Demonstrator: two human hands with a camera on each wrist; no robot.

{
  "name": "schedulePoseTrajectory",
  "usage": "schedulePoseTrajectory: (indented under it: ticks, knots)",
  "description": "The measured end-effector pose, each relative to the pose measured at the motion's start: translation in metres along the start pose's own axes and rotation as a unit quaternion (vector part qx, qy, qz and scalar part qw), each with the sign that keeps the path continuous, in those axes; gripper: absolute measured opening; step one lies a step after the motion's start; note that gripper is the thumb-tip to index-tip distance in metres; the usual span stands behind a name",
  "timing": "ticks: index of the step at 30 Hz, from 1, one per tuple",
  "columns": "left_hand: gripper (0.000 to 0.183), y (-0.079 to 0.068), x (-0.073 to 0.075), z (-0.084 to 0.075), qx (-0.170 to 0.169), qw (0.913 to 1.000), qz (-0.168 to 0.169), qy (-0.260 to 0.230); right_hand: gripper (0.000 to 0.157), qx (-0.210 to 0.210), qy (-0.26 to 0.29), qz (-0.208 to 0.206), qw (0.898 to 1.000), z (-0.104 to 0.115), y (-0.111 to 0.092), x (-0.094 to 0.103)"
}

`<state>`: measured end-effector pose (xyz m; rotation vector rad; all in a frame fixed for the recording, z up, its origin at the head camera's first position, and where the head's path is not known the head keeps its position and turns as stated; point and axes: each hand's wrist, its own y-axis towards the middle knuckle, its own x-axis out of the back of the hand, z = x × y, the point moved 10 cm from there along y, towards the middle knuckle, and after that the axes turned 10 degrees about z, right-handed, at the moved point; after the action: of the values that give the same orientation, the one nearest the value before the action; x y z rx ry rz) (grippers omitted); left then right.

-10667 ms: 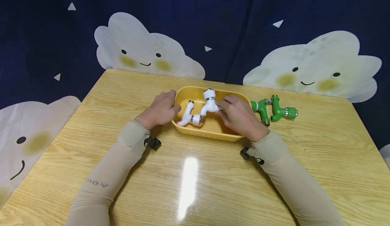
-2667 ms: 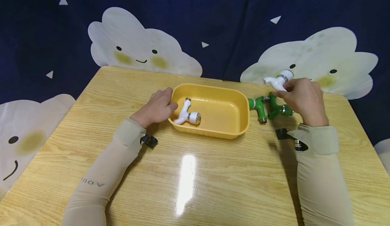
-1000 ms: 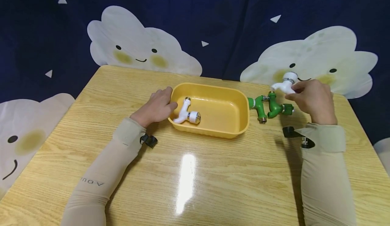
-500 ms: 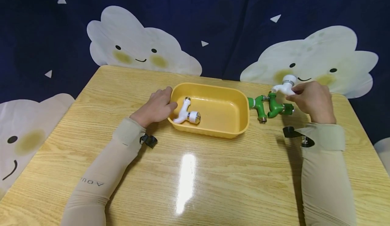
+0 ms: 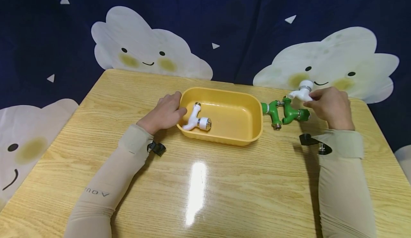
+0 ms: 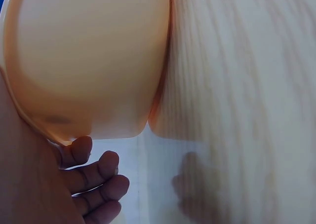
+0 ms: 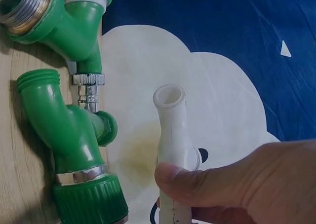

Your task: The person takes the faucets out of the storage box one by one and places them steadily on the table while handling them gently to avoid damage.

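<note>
My left hand (image 5: pixel 166 112) grips the left rim of a yellow plastic basin (image 5: pixel 224 140), thumb over the edge and fingers outside, bent in the left wrist view. Inside the basin, at its left end, lies a white tap (image 5: pixel 193 119) with a ribbed knob. My right hand (image 5: pixel 332 106) pinches a second white tap (image 5: pixel 302 93) by its body, knob upward, spout pointing left. It is held behind two green taps (image 5: pixel 290 114) lying right of the basin. In the right wrist view the thumb presses the white tap (image 7: pixel 173 130) beside the green taps (image 7: pixel 74 130).
The wooden table (image 5: pixel 244 188) carries the basin and the green taps. Along its back edge hangs a dark blue curtain (image 5: pixel 237 24) printed with white clouds. A black wrist-camera mount (image 5: pixel 308 139) sticks out at the right cuff.
The right hand has lifted the second white tap out of the basin and carried it right, behind the green taps. Lately it has sunk slightly. The left hand stays on the rim.
</note>
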<state>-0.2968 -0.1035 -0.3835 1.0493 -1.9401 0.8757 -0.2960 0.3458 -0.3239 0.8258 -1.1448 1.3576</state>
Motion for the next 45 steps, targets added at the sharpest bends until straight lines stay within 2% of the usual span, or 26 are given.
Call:
schedulePoseTrajectory:
  ticks: [24, 33, 45]
  knots:
    - [0.022, 0.0, -0.001, 0.0, 0.004, 1.0, 0.004, -0.004, 0.04, -0.018, 0.016, 0.003, 1.0, -0.019, 0.005, -0.006]
    - [0.023, 0.0, -0.002, 0.001, 0.005, 1.0, 0.005, -0.005, 0.042, -0.008, 0.027, -0.005, 1.0, -0.026, 0.006, -0.008]
    - [0.024, 0.002, 0.0, 0.001, 0.003, 1.0, 0.001, 0.003, 0.042, -0.035, 0.038, 0.013, 0.999, -0.038, 0.009, -0.013]
